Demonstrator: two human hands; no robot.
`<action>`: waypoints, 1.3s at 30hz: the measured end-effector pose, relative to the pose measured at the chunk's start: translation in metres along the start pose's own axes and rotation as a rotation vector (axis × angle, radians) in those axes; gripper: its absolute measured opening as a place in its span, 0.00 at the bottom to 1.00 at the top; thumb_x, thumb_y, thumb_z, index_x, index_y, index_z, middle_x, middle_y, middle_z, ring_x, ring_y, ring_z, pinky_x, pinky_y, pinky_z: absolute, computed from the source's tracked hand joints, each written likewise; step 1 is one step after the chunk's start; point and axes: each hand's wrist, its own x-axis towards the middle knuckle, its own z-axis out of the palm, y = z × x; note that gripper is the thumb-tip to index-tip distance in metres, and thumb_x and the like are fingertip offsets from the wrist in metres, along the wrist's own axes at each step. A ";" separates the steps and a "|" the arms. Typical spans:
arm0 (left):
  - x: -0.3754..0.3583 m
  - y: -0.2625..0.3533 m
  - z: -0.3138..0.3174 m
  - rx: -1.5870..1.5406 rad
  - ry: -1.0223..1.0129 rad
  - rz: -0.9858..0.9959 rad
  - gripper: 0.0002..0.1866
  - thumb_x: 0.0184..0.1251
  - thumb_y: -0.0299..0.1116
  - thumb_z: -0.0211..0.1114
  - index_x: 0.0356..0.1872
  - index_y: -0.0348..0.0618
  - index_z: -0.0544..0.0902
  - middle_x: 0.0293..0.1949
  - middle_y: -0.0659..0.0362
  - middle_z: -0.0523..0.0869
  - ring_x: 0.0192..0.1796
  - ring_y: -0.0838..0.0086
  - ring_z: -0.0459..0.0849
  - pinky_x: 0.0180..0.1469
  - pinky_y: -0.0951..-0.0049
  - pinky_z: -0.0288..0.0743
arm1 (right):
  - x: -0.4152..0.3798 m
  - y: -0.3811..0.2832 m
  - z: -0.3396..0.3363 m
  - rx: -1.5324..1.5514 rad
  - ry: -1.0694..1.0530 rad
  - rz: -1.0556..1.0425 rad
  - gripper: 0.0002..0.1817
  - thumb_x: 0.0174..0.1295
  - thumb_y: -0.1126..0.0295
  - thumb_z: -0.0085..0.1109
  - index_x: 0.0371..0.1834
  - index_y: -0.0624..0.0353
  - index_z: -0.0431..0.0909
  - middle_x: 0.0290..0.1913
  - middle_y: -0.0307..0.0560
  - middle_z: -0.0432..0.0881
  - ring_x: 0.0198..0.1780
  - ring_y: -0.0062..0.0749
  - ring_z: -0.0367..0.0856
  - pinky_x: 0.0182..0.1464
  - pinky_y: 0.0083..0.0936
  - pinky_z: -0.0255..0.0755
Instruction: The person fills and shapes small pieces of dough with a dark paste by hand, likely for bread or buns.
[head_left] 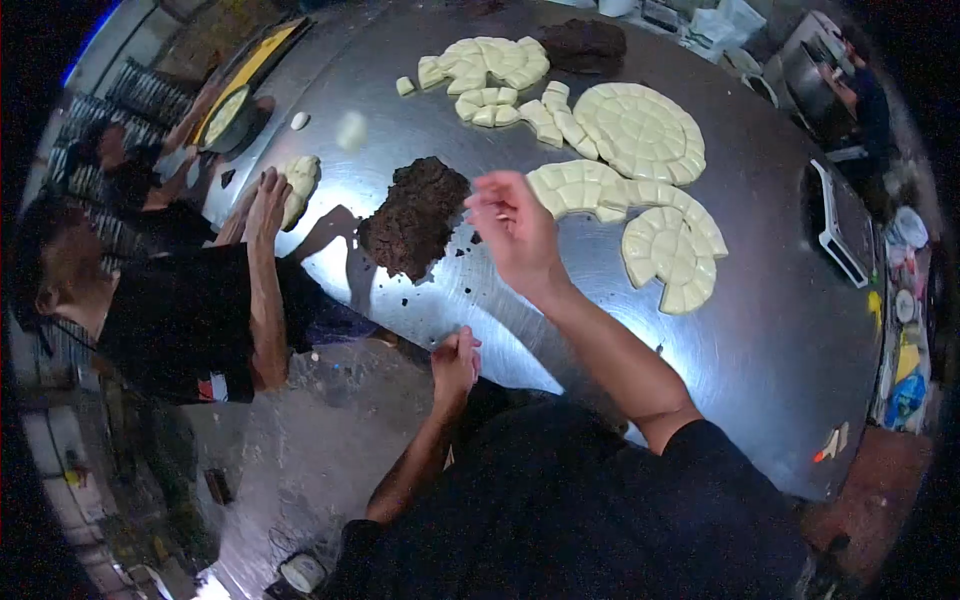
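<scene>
My right hand [515, 232] is raised above the steel table, fingers apart and loosely bent, with nothing visible in it. It hovers just right of a crumbly dark brown mound of filling [415, 217]. Close to the table's near edge, my left hand [456, 366] has its fingers drawn together; whatever they hold, if anything, is hidden. Pale dough cut into wedges and blocks lies beyond my right hand: a large round [640, 132], a smaller round [672, 255] and a curved strip [580, 188]. A blurred pale ball [351, 130] shows left of the mound's far end.
At left, a co-worker's hands [265, 200] press on a pale dough piece [300, 190]. A small white ball [299, 121] lies nearby. More cut dough [488, 62] and a second dark mound [583, 46] are at the back. A scale [840, 222] sits at the right edge.
</scene>
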 end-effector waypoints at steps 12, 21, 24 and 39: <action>-0.044 -0.016 -0.003 0.024 -0.118 0.061 0.20 0.74 0.44 0.54 0.27 0.38 0.78 0.13 0.63 0.71 0.14 0.81 0.69 0.15 0.78 0.59 | -0.192 -0.018 -0.243 -1.068 0.017 0.144 0.12 0.52 0.72 0.59 0.42 0.57 0.81 0.36 0.49 0.83 0.37 0.44 0.82 0.40 0.36 0.76; -0.072 0.030 0.074 0.209 -0.338 0.120 0.17 0.71 0.43 0.59 0.30 0.37 0.80 0.16 0.63 0.74 0.17 0.81 0.71 0.19 0.79 0.62 | -0.158 0.088 -0.269 -1.468 0.253 0.121 0.16 0.50 0.68 0.62 0.43 0.60 0.79 0.44 0.55 0.79 0.46 0.47 0.78 0.49 0.38 0.73; -0.080 0.050 0.101 0.222 -0.480 0.148 0.16 0.70 0.42 0.60 0.31 0.37 0.81 0.18 0.63 0.75 0.19 0.83 0.70 0.21 0.80 0.62 | -0.145 0.091 -0.272 -1.362 0.212 0.334 0.12 0.48 0.67 0.62 0.34 0.61 0.79 0.39 0.57 0.80 0.41 0.51 0.80 0.43 0.39 0.74; -0.127 0.171 0.172 -0.302 -0.601 0.618 0.08 0.66 0.29 0.64 0.36 0.33 0.83 0.33 0.59 0.85 0.36 0.80 0.82 0.37 0.80 0.75 | -0.107 -0.093 -0.165 -0.493 0.578 -0.552 0.16 0.63 0.67 0.50 0.18 0.62 0.68 0.16 0.37 0.67 0.20 0.21 0.65 0.23 0.22 0.59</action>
